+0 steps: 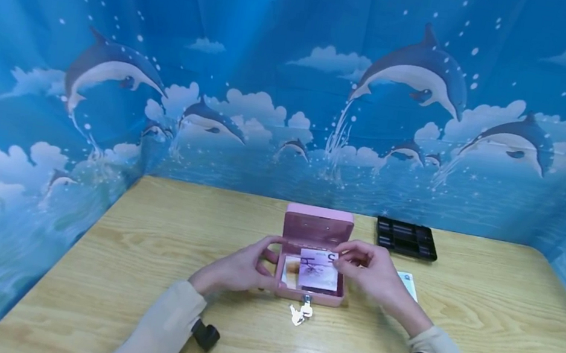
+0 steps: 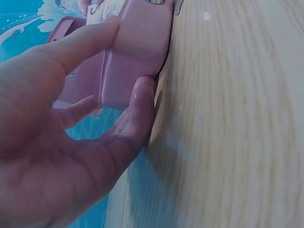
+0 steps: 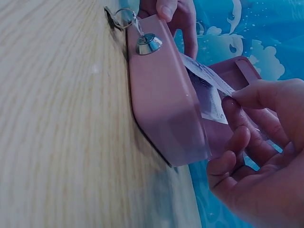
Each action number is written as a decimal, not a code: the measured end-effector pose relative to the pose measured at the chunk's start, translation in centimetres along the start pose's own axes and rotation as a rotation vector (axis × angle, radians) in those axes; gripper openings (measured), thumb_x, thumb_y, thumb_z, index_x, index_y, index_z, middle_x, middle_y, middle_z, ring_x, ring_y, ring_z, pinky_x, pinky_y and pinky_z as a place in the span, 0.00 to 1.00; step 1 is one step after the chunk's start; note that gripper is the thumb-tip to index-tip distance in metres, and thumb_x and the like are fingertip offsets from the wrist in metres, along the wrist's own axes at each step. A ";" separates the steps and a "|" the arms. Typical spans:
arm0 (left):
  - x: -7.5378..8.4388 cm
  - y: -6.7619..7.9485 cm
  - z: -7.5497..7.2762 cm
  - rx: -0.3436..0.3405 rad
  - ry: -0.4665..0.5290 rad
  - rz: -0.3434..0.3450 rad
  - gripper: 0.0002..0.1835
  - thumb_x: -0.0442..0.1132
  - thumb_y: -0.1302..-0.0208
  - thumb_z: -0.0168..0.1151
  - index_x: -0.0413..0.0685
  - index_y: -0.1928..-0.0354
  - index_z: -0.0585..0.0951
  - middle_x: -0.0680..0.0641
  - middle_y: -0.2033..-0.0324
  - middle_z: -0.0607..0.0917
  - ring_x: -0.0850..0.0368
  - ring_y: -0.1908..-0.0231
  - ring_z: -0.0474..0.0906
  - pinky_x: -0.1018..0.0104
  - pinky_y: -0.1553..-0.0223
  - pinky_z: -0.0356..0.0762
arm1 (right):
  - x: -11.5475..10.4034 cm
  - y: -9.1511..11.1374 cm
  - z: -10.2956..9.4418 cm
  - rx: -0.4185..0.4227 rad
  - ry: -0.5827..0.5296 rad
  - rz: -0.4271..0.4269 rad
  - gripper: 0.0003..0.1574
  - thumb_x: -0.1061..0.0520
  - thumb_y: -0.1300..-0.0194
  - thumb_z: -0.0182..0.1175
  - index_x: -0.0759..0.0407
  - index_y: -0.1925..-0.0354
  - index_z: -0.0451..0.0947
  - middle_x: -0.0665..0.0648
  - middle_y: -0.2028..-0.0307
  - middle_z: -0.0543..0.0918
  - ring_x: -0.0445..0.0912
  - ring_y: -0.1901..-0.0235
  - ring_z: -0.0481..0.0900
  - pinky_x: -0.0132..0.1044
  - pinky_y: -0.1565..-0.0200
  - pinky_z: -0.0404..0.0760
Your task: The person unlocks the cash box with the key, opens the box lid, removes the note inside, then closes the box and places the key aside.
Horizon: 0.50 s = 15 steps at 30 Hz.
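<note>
A pink metal cash box [image 1: 309,297] stands on the table with its lid [image 1: 317,228] raised at the back. My left hand [image 1: 246,267] holds the box's left end, thumb at the top rim and fingers against the side wall [image 2: 137,52]. Between thumb and index finger, my right hand [image 1: 370,270] pinches the right edge of a purple banknote [image 1: 317,272]. That note is tilted over the open box in the right wrist view. Another paper note [image 1: 290,270] lies inside at the left. From the lock [image 3: 148,43] at the front hang keys on a ring [image 1: 300,313].
A black compartment tray [image 1: 405,239] sits at the back right of the wooden table [image 1: 155,224]. Partly behind my right forearm lies a pale bluish note [image 1: 408,285]. A blue dolphin-print cloth [image 1: 276,78] hangs along the table's far edge.
</note>
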<state>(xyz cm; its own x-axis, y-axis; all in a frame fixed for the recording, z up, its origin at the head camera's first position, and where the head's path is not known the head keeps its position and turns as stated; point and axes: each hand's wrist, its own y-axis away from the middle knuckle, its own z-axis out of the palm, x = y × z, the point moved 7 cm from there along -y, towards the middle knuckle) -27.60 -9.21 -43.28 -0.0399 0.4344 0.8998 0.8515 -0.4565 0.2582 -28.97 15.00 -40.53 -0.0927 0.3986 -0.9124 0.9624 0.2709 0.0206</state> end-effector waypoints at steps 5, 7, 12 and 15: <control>0.0 -0.1 0.0 0.000 0.004 -0.005 0.50 0.44 0.44 0.79 0.67 0.23 0.60 0.43 0.38 0.77 0.54 0.54 0.83 0.60 0.53 0.85 | -0.2 0.2 -0.5 0.011 0.000 -0.027 0.17 0.61 0.36 0.68 0.60 0.49 0.83 0.58 0.61 0.88 0.46 0.63 0.84 0.36 0.63 0.84; -0.1 -0.1 0.0 0.003 -0.001 -0.008 0.50 0.44 0.44 0.79 0.66 0.23 0.60 0.44 0.39 0.77 0.54 0.54 0.83 0.60 0.53 0.85 | -0.3 0.4 -0.7 0.021 -0.005 -0.028 0.17 0.61 0.36 0.68 0.60 0.49 0.83 0.58 0.61 0.88 0.47 0.63 0.85 0.37 0.63 0.85; -0.2 -0.2 -0.1 0.011 -0.011 -0.011 0.50 0.44 0.45 0.79 0.65 0.23 0.61 0.44 0.39 0.77 0.54 0.53 0.82 0.60 0.54 0.85 | -0.5 0.7 -1.2 0.020 -0.029 -0.014 0.17 0.59 0.33 0.67 0.62 0.47 0.82 0.60 0.59 0.87 0.50 0.65 0.88 0.39 0.65 0.87; -0.2 -0.1 -0.1 0.014 -0.008 -0.015 0.51 0.44 0.46 0.79 0.66 0.23 0.61 0.44 0.39 0.77 0.54 0.53 0.82 0.60 0.54 0.85 | -0.6 1.0 -1.4 0.005 -0.051 -0.010 0.17 0.59 0.31 0.66 0.63 0.46 0.81 0.62 0.58 0.86 0.50 0.67 0.88 0.40 0.68 0.87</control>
<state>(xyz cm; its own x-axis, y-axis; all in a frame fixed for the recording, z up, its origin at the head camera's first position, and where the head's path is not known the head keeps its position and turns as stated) -27.72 -9.31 -43.42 -0.0483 0.4476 0.8929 0.8580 -0.4391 0.2666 -28.36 16.30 -39.42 -0.0895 0.3509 -0.9321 0.9627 0.2706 0.0094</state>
